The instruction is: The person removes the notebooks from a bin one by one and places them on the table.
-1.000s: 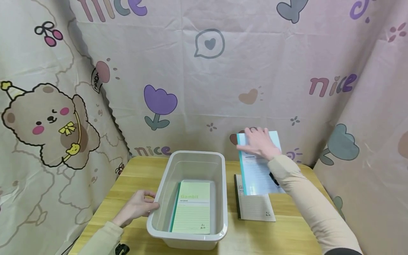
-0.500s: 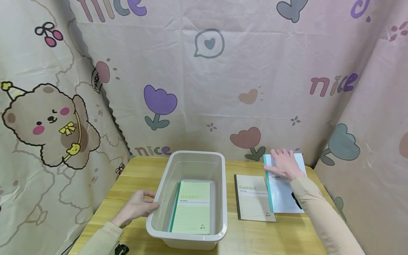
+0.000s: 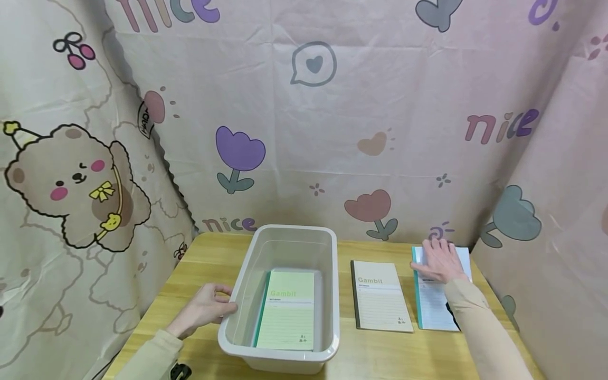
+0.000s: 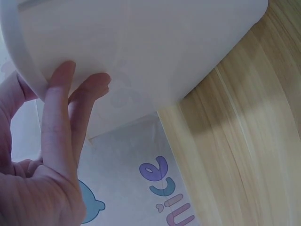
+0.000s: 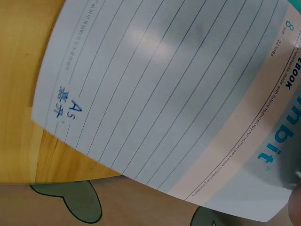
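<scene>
On the left, my left hand (image 3: 203, 309) grips the rim of a light grey plastic tub (image 3: 334, 295); the left wrist view shows fingers against the tub's outer wall (image 4: 155, 52). Inside the tub a green notebook (image 3: 286, 319) lies flat, cover up. My right hand (image 3: 443, 262) holds a light blue notebook (image 3: 433, 311) across its upper part, thumb at the teal spine and fingertips near the far edge. Seen from the right wrist, the blue notebook's lined cover (image 5: 155, 94) fills most of the view, with only a bit of a finger at the lower right.
A beige notebook (image 3: 382, 306) with a dark spine lies between the tub and the blue notebook, apart from both. The wooden table (image 3: 366, 353) ends at a patterned cloth (image 3: 304, 132) behind, with more cloth at both sides.
My right hand has carried the blue notebook right and down from above the beige notebook, which it no longer covers. My left hand and the tub stay in place.
</scene>
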Available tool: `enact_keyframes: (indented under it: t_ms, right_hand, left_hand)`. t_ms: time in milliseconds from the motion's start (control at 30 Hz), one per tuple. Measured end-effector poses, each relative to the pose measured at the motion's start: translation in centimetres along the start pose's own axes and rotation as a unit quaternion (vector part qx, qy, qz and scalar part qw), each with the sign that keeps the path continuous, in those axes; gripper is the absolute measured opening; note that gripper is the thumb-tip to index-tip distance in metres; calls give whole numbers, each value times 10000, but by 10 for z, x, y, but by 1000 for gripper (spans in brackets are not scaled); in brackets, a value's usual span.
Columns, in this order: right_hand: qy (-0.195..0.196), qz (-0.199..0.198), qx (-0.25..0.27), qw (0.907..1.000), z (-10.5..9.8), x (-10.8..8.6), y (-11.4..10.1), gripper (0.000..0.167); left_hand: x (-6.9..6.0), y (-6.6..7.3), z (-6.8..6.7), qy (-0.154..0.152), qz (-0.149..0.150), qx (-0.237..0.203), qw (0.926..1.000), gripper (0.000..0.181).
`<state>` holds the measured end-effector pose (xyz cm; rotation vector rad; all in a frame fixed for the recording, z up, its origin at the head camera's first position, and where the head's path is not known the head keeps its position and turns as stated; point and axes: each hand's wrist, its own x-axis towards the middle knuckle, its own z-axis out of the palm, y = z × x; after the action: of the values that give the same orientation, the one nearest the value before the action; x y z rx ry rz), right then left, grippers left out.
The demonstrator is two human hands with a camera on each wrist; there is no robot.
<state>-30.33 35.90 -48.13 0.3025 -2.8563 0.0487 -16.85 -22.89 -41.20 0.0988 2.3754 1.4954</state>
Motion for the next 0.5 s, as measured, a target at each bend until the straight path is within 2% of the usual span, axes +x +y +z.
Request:
enact_keyframes:
  t_ms: [300,500]
  right_hand:
    - [-238,213,111,9994,4,5,-8,70]
    - [-410,523,200,9976,2,7,-13,71]
  left_hand:
    - [0,0,0,-89,93,-65,9999,50]
    - [0,2,1,84,-43,40,9999,49]
